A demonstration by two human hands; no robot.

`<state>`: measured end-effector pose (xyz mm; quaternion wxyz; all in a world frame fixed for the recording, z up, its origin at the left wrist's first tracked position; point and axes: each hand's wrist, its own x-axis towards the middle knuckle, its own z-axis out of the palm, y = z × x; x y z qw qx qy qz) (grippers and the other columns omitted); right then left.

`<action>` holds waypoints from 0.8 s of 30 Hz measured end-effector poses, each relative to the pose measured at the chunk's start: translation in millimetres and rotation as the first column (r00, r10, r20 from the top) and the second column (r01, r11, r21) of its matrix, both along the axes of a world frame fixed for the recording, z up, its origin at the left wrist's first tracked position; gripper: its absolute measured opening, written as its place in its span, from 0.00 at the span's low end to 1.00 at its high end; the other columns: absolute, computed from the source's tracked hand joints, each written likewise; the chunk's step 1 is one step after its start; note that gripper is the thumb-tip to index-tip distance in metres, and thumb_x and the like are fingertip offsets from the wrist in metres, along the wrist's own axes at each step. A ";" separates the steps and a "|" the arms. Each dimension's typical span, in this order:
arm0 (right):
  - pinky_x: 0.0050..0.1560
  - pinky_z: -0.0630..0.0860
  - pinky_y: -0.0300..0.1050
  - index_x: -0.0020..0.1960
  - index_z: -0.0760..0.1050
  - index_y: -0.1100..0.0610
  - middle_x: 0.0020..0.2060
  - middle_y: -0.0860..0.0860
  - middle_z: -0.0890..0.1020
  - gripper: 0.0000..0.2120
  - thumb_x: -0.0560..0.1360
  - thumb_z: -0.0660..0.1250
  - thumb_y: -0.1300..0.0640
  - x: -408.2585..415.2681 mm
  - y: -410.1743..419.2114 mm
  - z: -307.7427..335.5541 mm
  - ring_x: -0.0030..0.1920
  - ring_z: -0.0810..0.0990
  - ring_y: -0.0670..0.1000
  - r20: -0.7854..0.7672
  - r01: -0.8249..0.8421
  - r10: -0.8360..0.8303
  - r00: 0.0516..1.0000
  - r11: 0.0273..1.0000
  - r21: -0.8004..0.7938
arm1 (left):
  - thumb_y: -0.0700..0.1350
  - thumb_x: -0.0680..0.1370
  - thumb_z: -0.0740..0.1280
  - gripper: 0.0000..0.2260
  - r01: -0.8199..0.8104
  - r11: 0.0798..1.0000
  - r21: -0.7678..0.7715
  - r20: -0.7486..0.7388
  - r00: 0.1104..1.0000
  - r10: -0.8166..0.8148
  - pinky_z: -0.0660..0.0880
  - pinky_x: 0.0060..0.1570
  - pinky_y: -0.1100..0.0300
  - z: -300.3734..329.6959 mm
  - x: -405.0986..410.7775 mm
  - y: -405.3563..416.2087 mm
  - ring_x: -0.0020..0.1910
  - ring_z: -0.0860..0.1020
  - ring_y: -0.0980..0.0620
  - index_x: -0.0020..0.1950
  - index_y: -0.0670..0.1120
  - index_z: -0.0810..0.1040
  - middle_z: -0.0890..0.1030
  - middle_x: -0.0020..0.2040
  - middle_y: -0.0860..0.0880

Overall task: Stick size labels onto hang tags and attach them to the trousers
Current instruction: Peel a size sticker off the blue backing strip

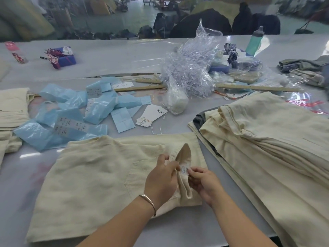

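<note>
Lying flat on the grey table (124,56), the cream trousers (92,173) have their waistband edge turned up between both hands. The left hand (161,179), a bangle (148,202) on its wrist, pinches the raised fabric from the left. The right hand (203,182) pinches the small white sewn-in label (184,169) with thumb and forefinger; the label sits directly between the two hands, touching both. White hang tags (151,115) lie further back on the table, well apart from the hands, beside blue label backing sheets (122,119). A stack of cream trousers (263,132) lies to the right.
</note>
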<state>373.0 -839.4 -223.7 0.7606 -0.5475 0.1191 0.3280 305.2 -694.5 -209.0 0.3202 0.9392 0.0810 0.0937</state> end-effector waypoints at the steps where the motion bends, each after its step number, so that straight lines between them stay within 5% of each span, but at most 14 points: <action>1: 0.31 0.78 0.39 0.39 0.78 0.63 0.28 0.54 0.79 0.05 0.73 0.67 0.68 -1.7 0.3 -1.2 0.27 0.79 0.48 -0.028 0.002 -0.001 1.000 0.999 0.036 | 0.49 0.77 0.64 0.08 -0.027 1.000 0.015 -0.034 0.999 0.027 0.73 0.41 0.60 -0.7 -1.1 -1.6 0.45 0.79 0.48 0.54 0.52 0.78 0.66 0.67 0.49; 3: 0.32 0.79 0.40 0.38 0.78 0.63 0.30 0.55 0.80 0.02 0.68 0.70 0.67 -5.8 1.1 -2.3 0.29 0.81 0.49 -0.073 -0.002 0.009 0.997 0.995 0.103 | 0.59 0.74 0.66 0.15 -0.045 0.998 0.051 -0.081 0.995 0.049 0.72 0.44 0.62 -3.9 -3.9 -3.1 0.52 0.79 0.50 0.57 0.54 0.78 0.65 0.69 0.50; 6: 0.32 0.80 0.41 0.38 0.79 0.65 0.32 0.57 0.82 0.03 0.65 0.71 0.66 -9.2 3.5 -5.6 0.30 0.82 0.51 -0.102 -0.022 0.040 0.994 0.984 0.176 | 0.61 0.72 0.68 0.19 -0.042 0.998 0.044 -0.097 0.994 0.046 0.74 0.49 0.61 -4.7 -6.9 -2.8 0.58 0.77 0.51 0.60 0.56 0.78 0.65 0.70 0.50; 17: 0.37 0.81 0.43 0.41 0.78 0.66 0.36 0.59 0.82 0.04 0.67 0.68 0.68 -11.4 11.4 -14.2 0.35 0.84 0.53 -0.119 -0.042 0.075 0.990 0.965 0.257 | 0.56 0.72 0.70 0.14 -0.053 0.999 0.005 -0.034 0.998 0.053 0.74 0.46 0.64 -13.9 -11.7 1.9 0.50 0.79 0.54 0.56 0.55 0.80 0.67 0.68 0.54; 21: 0.35 0.78 0.41 0.42 0.76 0.64 0.35 0.58 0.79 0.03 0.73 0.65 0.69 -7.8 11.1 -11.0 0.33 0.79 0.52 -0.037 -0.017 0.022 0.999 0.993 0.115 | 0.61 0.75 0.66 0.18 0.012 1.000 0.010 -0.085 0.996 -0.011 0.74 0.51 0.64 -18.5 -12.5 4.8 0.53 0.77 0.56 0.62 0.58 0.78 0.65 0.68 0.55; 24: 0.39 0.73 0.43 0.44 0.74 0.61 0.38 0.56 0.77 0.04 0.73 0.69 0.65 -1.9 19.5 -2.0 0.38 0.75 0.52 0.237 0.178 -0.128 0.963 0.962 -0.205 | 0.60 0.77 0.64 0.15 0.074 0.985 -0.156 -0.092 0.992 -0.089 0.72 0.46 0.69 -18.0 -17.6 18.9 0.45 0.74 0.63 0.63 0.60 0.78 0.66 0.64 0.60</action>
